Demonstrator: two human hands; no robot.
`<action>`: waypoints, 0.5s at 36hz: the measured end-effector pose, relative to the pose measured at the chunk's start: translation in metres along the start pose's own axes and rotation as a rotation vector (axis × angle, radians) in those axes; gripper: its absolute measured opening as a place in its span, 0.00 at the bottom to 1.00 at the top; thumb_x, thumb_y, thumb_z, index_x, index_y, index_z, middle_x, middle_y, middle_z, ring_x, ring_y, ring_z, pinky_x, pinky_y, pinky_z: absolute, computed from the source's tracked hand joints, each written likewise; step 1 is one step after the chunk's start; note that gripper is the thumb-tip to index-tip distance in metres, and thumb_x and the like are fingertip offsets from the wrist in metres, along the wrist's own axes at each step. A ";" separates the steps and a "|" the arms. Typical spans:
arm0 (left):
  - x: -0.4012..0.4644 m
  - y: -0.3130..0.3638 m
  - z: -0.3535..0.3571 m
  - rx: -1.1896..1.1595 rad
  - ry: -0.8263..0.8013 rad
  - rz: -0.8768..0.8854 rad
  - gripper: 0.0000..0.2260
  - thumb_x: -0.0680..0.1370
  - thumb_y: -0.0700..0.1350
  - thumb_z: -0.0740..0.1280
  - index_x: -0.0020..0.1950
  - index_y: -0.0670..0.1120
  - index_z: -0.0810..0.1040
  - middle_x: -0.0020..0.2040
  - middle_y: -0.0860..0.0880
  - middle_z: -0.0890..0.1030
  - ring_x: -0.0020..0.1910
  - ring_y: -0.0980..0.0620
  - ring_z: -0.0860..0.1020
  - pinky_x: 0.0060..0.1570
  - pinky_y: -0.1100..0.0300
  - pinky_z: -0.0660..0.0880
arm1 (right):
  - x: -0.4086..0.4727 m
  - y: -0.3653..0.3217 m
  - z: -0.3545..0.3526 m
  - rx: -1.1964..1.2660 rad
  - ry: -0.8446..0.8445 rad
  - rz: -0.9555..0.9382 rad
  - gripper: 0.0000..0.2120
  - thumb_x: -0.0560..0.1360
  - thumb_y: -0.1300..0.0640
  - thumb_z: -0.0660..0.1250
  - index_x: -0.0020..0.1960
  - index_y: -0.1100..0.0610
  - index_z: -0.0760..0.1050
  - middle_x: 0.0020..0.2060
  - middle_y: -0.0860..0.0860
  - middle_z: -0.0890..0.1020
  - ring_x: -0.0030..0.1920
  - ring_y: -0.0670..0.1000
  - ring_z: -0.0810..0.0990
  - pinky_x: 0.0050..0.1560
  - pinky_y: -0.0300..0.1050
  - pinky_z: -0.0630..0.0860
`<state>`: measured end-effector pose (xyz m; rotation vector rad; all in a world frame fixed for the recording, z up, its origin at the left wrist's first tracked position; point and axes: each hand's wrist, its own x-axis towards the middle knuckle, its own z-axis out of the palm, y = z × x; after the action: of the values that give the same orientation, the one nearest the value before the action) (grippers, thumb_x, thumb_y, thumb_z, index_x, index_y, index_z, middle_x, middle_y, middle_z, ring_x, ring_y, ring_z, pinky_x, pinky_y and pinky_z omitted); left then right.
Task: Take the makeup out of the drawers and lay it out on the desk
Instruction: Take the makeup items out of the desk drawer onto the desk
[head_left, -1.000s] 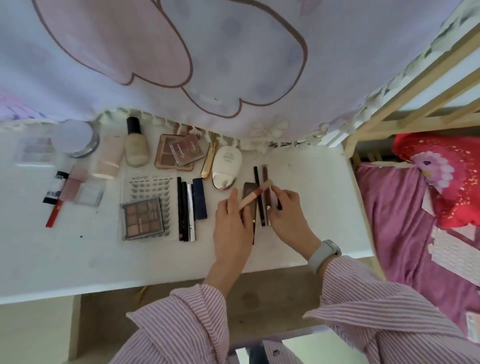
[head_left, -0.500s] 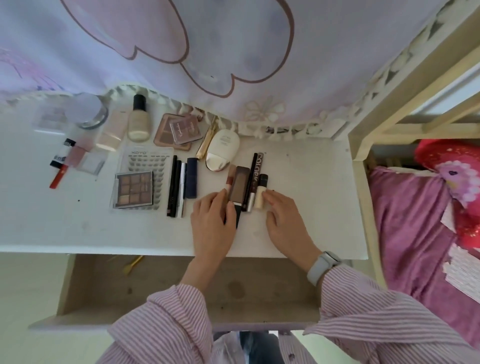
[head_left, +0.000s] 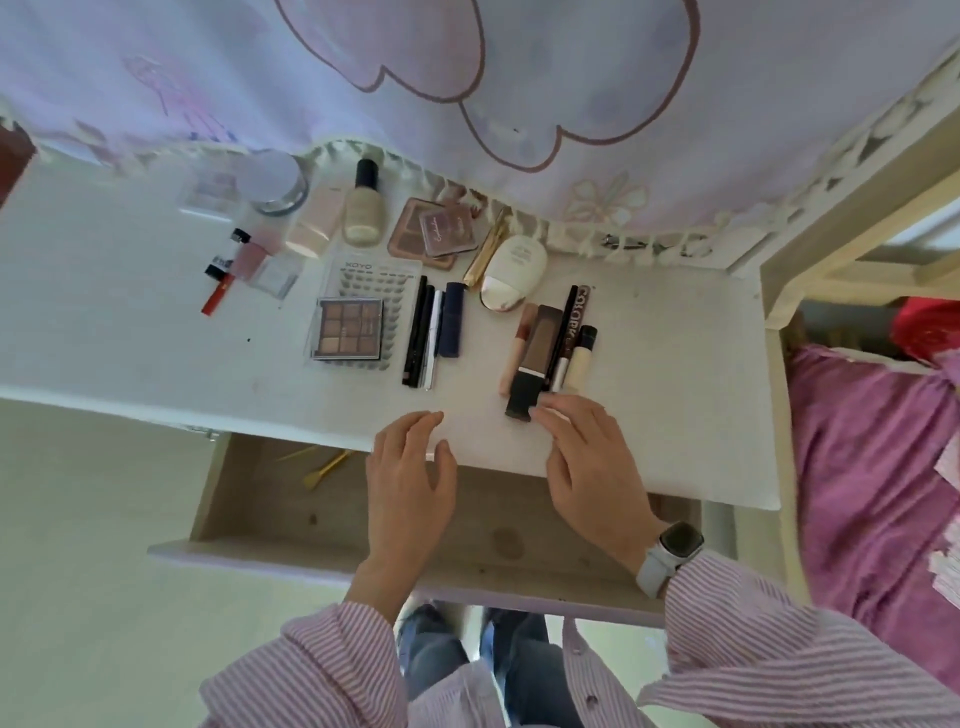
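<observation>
Makeup lies spread over the white desk (head_left: 675, 395). On the right a group lies side by side: a beige lip tube (head_left: 517, 348), a brown contour compact with a black end (head_left: 537, 358), dark pencils (head_left: 569, 322) and a small concealer tube (head_left: 581, 358). My right hand (head_left: 587, 467) rests flat, its fingertips touching the compact's black end. At the desk's front edge, over the open drawer (head_left: 291, 525), is my left hand (head_left: 410, 478), fingers relaxed and holding nothing. Farther left lie an eyeshadow palette (head_left: 347, 328), a lash tray (head_left: 374, 275), dark pens (head_left: 422, 332) and a foundation bottle (head_left: 362, 208).
A small gold tool (head_left: 324, 470) lies inside the drawer. A pale curtain (head_left: 467, 93) hangs along the desk's back edge. A wooden bed frame (head_left: 831, 208) and pink bedding (head_left: 872, 467) stand to the right. My legs show below the drawer.
The lip tube was set down beside the compact. Both hands drew back toward the desk's front edge; the left one left the items. The view tilted down, showing more of the drawer.
</observation>
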<state>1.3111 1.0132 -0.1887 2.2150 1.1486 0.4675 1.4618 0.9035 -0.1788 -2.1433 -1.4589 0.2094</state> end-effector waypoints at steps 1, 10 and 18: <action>-0.006 -0.008 -0.008 0.006 0.003 -0.023 0.18 0.76 0.48 0.55 0.59 0.43 0.76 0.56 0.46 0.77 0.56 0.49 0.73 0.55 0.55 0.70 | -0.003 -0.010 0.003 0.029 -0.006 -0.043 0.16 0.73 0.63 0.57 0.60 0.60 0.71 0.56 0.56 0.77 0.58 0.53 0.72 0.59 0.46 0.72; -0.061 -0.107 -0.073 0.157 0.129 -0.252 0.09 0.75 0.35 0.65 0.55 0.41 0.77 0.52 0.43 0.78 0.53 0.41 0.75 0.52 0.49 0.70 | -0.016 -0.098 0.079 0.199 -0.355 -0.042 0.18 0.77 0.53 0.52 0.56 0.57 0.76 0.41 0.50 0.81 0.42 0.47 0.76 0.41 0.40 0.74; -0.070 -0.188 -0.094 0.223 0.177 -0.349 0.18 0.75 0.49 0.58 0.61 0.43 0.74 0.63 0.42 0.72 0.65 0.42 0.68 0.60 0.42 0.64 | 0.011 -0.122 0.164 -0.169 -0.557 0.114 0.15 0.78 0.57 0.56 0.62 0.54 0.74 0.53 0.55 0.79 0.55 0.55 0.75 0.51 0.48 0.71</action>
<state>1.1041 1.0726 -0.2416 2.1213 1.7173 0.4083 1.2993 1.0019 -0.2538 -2.4281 -1.6950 0.8046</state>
